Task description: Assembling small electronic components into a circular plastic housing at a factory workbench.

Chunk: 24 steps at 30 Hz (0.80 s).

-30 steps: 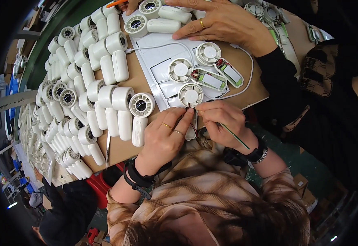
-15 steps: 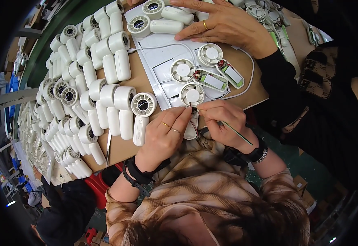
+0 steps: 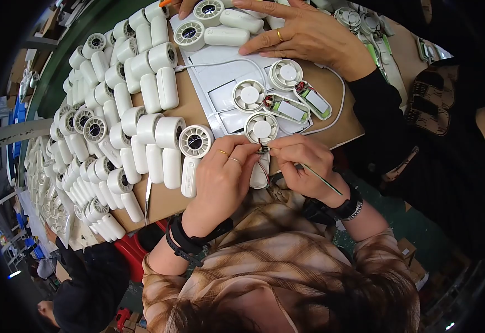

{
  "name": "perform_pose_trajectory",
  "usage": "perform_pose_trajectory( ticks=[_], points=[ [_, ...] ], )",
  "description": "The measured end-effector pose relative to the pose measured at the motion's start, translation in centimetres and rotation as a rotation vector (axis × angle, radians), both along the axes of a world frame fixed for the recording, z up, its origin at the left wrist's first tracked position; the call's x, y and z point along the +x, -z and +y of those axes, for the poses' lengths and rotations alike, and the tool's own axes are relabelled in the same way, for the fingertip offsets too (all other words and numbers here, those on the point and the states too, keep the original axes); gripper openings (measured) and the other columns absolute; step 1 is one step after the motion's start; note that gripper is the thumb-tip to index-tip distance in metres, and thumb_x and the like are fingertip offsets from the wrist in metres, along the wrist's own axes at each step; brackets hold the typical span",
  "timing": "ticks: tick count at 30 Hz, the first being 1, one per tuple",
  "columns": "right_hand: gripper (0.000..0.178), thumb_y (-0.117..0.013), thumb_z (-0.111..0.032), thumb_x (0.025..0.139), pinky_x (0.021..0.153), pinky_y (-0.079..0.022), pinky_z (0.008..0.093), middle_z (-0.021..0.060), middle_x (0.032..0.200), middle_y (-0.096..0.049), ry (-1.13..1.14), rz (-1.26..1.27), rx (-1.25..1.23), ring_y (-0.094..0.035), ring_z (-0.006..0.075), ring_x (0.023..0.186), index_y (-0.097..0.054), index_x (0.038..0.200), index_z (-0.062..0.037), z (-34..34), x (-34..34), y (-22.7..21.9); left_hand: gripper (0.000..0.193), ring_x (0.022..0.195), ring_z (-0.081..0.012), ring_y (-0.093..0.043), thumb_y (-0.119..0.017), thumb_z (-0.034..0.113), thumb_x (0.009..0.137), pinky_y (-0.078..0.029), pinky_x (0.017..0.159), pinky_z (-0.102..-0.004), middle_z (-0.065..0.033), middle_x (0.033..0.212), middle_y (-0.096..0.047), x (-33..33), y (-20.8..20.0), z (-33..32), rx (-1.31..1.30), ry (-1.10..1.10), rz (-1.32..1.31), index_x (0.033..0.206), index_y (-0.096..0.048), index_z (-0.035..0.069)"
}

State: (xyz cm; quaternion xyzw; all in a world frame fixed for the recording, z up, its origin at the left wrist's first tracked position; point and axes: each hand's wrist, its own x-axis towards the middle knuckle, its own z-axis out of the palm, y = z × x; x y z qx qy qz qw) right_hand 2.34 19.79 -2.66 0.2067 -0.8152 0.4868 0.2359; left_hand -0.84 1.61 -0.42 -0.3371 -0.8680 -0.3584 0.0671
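Observation:
An opened white handheld fan (image 3: 261,127) lies in front of me, its round head away from me and its wired handle toward me. My left hand (image 3: 223,175) is closed in a pinch at the fan's neck, at a small dark part (image 3: 262,149) with thin wires. On the neck's other side, my right hand (image 3: 306,166) grips a thin green stick-like tool (image 3: 323,182), its rear end pointing back toward my wrist. The tool's tip is too small to make out between the fingers. Red and dark wires run down the handle shell (image 3: 260,176).
Two more opened fans (image 3: 249,95) with green boards lie just beyond, beside a white cable (image 3: 340,105). Rows of assembled white fans (image 3: 163,133) fill the left. Another person's hand (image 3: 309,39) rests over fans at the top. Tweezers (image 3: 147,201) lie near the table's front edge.
My left fingers have shifted slightly at the fan's neck, and more of the dark part shows. My right hand has barely moved. An orange object has appeared by another hand at the top.

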Motion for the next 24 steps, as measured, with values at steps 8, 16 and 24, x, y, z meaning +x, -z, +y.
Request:
perform_pose_trajectory(
  ticks=[8, 16, 24],
  points=[
    [0.025, -0.064, 0.014, 0.073, 0.059, -0.053, 0.0286, 0.0128, 0.09, -0.069, -0.002, 0.0, 0.008, -0.067, 0.0218, 0.07, -0.054, 0.088, -0.0031, -0.1, 0.1, 0.0, 0.024, 0.077, -0.0256, -0.062, -0.074, 0.001, 0.074, -0.05, 0.064, -0.0331, -0.0104, 0.09, -0.065, 0.7, 0.7, -0.3, 0.205, -0.074, -0.136, 0.096, -0.065, 0.002],
    [0.024, -0.064, 0.014, 0.074, 0.06, -0.053, 0.0289, 0.0137, 0.089, -0.068, 0.005, -0.027, -0.012, -0.067, 0.0222, 0.07, -0.053, 0.088, -0.0034, -0.2, 0.0, 0.1, 0.026, 0.079, -0.0264, -0.062, -0.076, 0.004, 0.073, -0.05, 0.066, -0.0336, -0.0103, 0.092, -0.065, 1.1, 1.4, -0.3, 0.196, -0.108, -0.046, 0.097, -0.065, 0.003],
    [0.025, -0.064, 0.014, 0.074, 0.062, -0.053, 0.029, 0.014, 0.09, -0.068, -0.026, -0.035, 0.048, -0.067, 0.0223, 0.072, -0.052, 0.087, -0.0035, 0.0, 0.0, -0.7, 0.024, 0.078, -0.0266, -0.06, -0.075, 0.005, 0.073, -0.049, 0.067, -0.0353, -0.0094, 0.092, -0.063, 0.8, 1.3, 0.4, 0.115, -0.103, 0.067, 0.095, -0.064, 0.002]
  ],
)
